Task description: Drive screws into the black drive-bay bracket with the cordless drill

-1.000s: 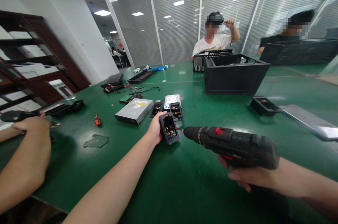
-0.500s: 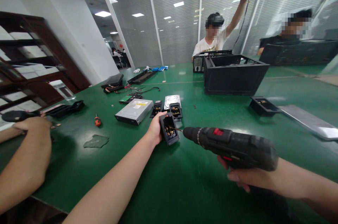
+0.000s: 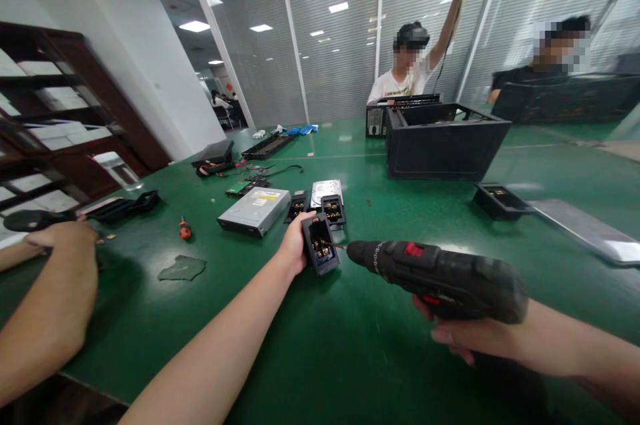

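Note:
My left hand (image 3: 295, 245) is closed around the side of a small black box (image 3: 321, 265), tilted so its open face shows brass-coloured terminals inside. In my right hand (image 3: 460, 331) is a black cordless drill (image 3: 440, 278) with red switches, held by its grip. The drill's thin bit (image 3: 336, 245) points left and reaches into the box's opening, by the terminals; whether it touches a screw is too small to tell. Behind the box lie two similar black boxes (image 3: 332, 209) with brass parts and a silver hard drive (image 3: 326, 191).
An optical drive (image 3: 255, 210), an orange screwdriver (image 3: 185, 230) and a dark flat shard (image 3: 182, 268) lie leftward. A black computer case (image 3: 445, 151) stands at the back right. At the left edge a co-worker's arm (image 3: 55, 305) holds another black tool. Two people sit across the table.
My hands, the box and the drill stay almost still. Across the table, a person's raised hand with a cable has moved slightly up.

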Motion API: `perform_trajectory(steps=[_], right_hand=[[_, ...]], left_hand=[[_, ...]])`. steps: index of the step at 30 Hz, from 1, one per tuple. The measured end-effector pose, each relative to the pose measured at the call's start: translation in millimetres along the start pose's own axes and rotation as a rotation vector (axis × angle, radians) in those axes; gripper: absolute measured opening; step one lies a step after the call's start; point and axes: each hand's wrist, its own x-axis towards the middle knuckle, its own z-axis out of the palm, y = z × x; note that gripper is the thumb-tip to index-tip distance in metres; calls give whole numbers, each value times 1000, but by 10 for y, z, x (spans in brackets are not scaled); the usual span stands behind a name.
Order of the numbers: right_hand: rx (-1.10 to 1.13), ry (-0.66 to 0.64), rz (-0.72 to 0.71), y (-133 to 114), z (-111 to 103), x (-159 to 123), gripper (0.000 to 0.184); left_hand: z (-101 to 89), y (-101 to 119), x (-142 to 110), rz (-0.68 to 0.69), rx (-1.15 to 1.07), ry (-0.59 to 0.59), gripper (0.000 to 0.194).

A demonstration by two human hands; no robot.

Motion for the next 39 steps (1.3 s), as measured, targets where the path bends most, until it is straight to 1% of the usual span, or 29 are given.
perform_trajectory(steps=[3,7,12,21,24,29,36,39], right_hand=[[-7,9,2,-3,0,-2,22],[-13,3,-4,1,-4,11,24],[7,-8,7,-38,-4,5,21],[-12,5,5,-9,-3,11,25],[-16,2,-4,-2,-9,14,25],[-4,4,-24,15,-15,9,26],[-15,0,2,-27,-17,-2,28],[-10,2,6,-24,-15,-4,26]], left_hand=[[-21,-9,18,1,9,-11,28],[-14,-9,15,3,11,-4,27],[13,2,-8,6,15,-1,27],[-16,-11,25,14,1,14,25],[-14,-5,22,2,-1,4,26],[-10,-9,19,20,6,-8,27],[-3,-15,10,10,8,-12,27],[-4,-13,9,14,19,-15,28]])
